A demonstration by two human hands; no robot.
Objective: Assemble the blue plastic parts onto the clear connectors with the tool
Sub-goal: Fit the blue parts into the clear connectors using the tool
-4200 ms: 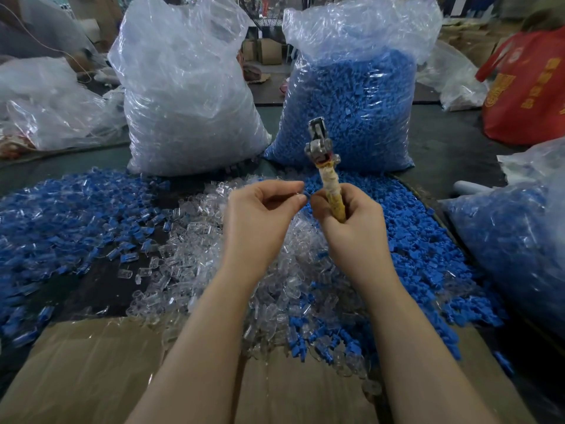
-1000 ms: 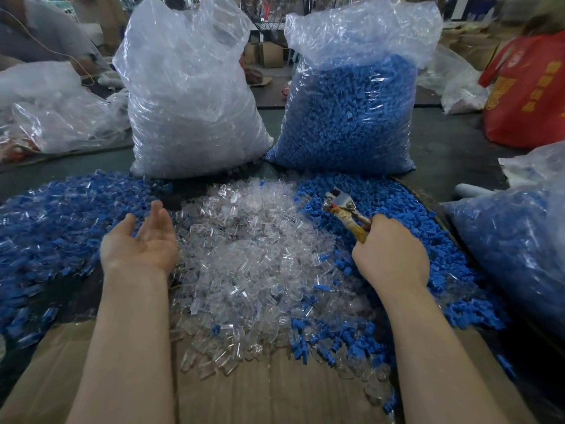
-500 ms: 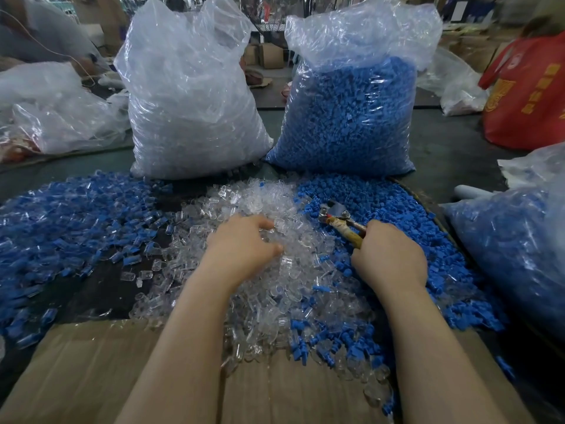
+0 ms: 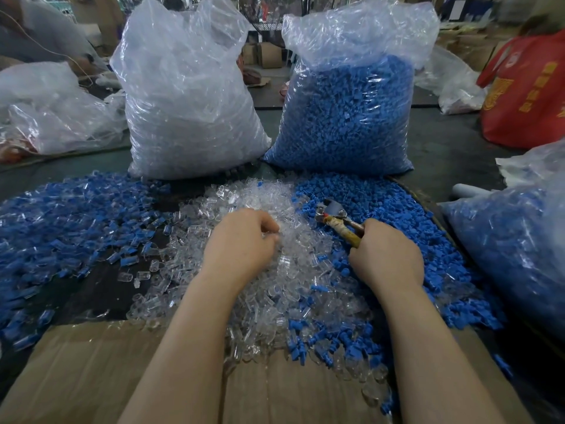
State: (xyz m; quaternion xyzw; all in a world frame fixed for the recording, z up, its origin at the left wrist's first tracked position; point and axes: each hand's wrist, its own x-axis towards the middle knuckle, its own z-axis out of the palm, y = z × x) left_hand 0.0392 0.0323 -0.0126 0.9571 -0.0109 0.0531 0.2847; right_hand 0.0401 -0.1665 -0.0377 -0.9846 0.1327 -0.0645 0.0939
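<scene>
Head view: two upright sacks, clear (image 4: 189, 117) and blue (image 4: 345, 117), wall the far edge. Your left hand (image 4: 241, 243) curls into the clear connectors (image 4: 269, 289); grasp hidden. Your right hand (image 4: 386, 258) grips the tool (image 4: 336, 218), its head pointing far-left over the blue parts (image 4: 397, 215).

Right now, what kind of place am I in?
Probably a small factory or workshop for piecework: two big sacks of clear connectors and blue plastic parts, loose piles on the table, cardboard boxes behind.

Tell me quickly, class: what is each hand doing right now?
Left hand: fingers curled down into the clear connectors; whether it holds one cannot be told.
Right hand: grips the tool by its handle.
</scene>
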